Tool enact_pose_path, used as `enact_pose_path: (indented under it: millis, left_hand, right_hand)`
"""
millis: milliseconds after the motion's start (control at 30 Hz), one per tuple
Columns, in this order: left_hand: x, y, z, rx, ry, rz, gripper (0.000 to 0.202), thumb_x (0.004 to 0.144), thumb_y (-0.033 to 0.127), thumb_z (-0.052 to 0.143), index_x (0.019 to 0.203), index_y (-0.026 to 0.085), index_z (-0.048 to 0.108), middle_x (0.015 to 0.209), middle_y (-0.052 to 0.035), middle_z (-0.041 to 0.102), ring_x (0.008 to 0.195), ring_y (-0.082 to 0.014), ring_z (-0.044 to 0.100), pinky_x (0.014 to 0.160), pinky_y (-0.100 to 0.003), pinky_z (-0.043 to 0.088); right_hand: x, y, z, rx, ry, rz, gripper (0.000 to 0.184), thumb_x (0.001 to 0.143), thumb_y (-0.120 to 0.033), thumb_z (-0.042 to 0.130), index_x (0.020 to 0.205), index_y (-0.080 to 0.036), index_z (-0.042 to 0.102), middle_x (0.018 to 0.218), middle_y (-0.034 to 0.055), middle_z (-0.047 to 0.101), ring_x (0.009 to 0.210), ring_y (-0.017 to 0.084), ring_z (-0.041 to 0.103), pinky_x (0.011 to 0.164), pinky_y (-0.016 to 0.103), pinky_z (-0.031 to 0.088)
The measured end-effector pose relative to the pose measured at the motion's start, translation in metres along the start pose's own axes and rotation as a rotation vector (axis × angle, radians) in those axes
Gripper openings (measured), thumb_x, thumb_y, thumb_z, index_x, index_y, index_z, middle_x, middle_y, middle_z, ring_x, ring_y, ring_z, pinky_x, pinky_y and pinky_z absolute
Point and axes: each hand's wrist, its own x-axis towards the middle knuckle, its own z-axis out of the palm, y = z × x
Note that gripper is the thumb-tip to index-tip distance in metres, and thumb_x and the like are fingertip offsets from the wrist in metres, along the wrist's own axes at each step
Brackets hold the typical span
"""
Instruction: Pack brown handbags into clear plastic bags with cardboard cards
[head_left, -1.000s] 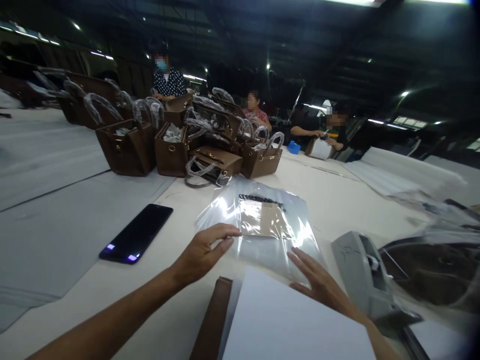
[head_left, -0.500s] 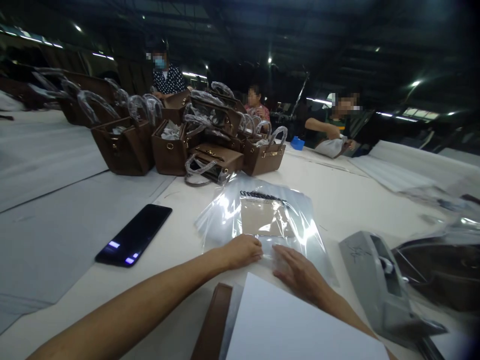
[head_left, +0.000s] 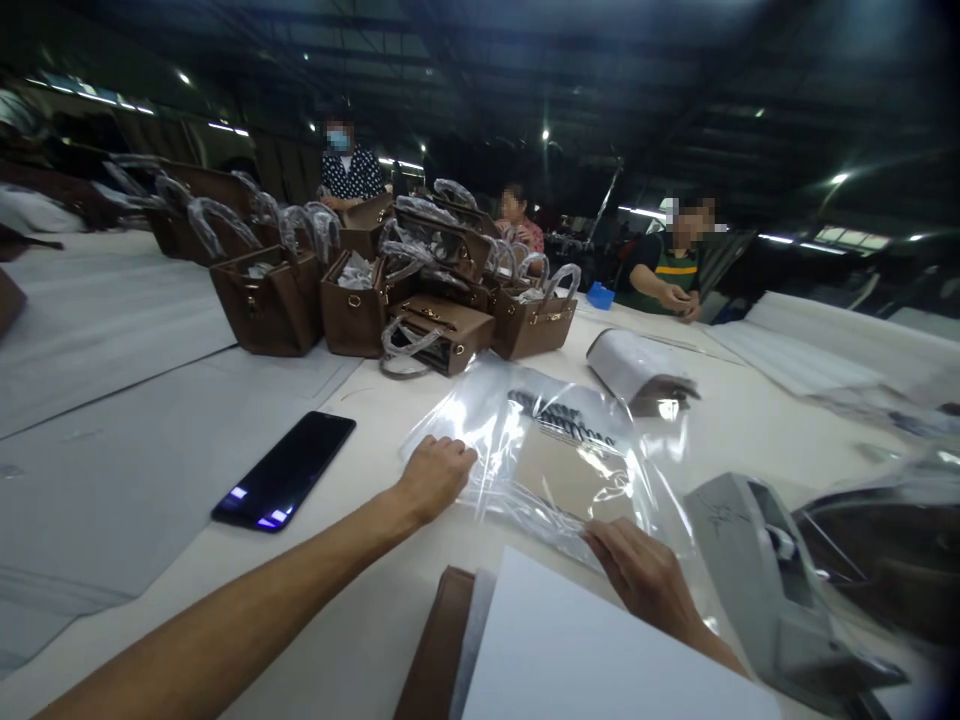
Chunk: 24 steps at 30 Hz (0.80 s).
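A clear plastic bag [head_left: 480,425] with black printing lies on the table in front of me. A beige rectangle [head_left: 574,475] shows through its middle. My left hand [head_left: 437,480] is closed on the bag's left side, fingers curled. At the bag's near right edge, my right hand [head_left: 646,572] pinches the plastic between thumb and fingers. Close to me, a white sheet [head_left: 600,650] covers part of a brown piece [head_left: 439,640], whose kind I cannot make out.
Several brown handbags [head_left: 277,305] with wrapped handles stand at the back. A black phone [head_left: 289,470] lies left, a grey tape dispenser [head_left: 757,570] right. Beyond the bag sits a brown item in white wrapping [head_left: 637,365]. A co-worker [head_left: 667,270] is across the table.
My hands have moved apart, left hand leftward and right hand rightward, and the plastic bag has spread between them. The white-wrapped item now lies on the table; the co-worker's hands have drawn back.
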Motion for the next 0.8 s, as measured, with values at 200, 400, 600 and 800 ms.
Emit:
enact_pose_path:
  millis: [200,400,600,800]
  left_hand:
    - [-0.021,-0.007,-0.012,-0.203,0.198,-0.153,0.016,0.088,0.022,0.037,0.084,0.016,0.052,0.088,-0.0052,0.057,0.083,-0.0166,0.053,0.071,-0.029,0.045]
    - [-0.029,0.007,-0.011,-0.435,0.245,-0.134,0.01,0.089,0.025,0.04,0.086,0.017,0.046,0.08,0.0011,0.055,0.074,-0.0078,0.055,0.068,-0.017,0.047]
    - [-0.026,0.014,-0.005,-0.376,0.217,-0.107,0.002,0.078,0.017,0.056,0.08,0.017,0.056,0.074,0.0001,0.053,0.068,-0.0115,0.051,0.064,-0.022,0.043]
    - [0.013,0.048,-0.006,-0.243,0.194,-0.006,0.021,0.085,0.028,0.047,0.068,0.017,0.054,0.066,-0.0011,0.051,0.065,-0.0146,0.049,0.059,-0.025,0.037]
  right_hand:
    - [-0.016,-0.002,0.004,0.189,-0.132,0.277,0.021,0.09,-0.029,0.044,0.075,-0.017,0.054,0.066,-0.0005,0.053,0.057,0.01,0.048,0.054,0.022,0.035]
    - [0.001,-0.006,-0.006,0.346,-0.208,0.591,0.03,0.088,-0.044,0.039,0.078,-0.02,0.053,0.071,-0.0009,0.056,0.064,0.013,0.053,0.059,0.024,0.04]
    - [0.032,-0.005,-0.028,0.313,0.009,0.664,0.031,0.087,-0.05,0.039,0.085,-0.02,0.048,0.076,-0.0001,0.057,0.072,0.015,0.056,0.066,0.026,0.044]
    - [0.067,-0.016,0.0,0.109,-0.266,0.203,0.054,0.08,-0.047,0.054,0.122,-0.016,0.038,0.11,0.0097,0.053,0.099,0.022,0.051,0.084,0.036,0.041]
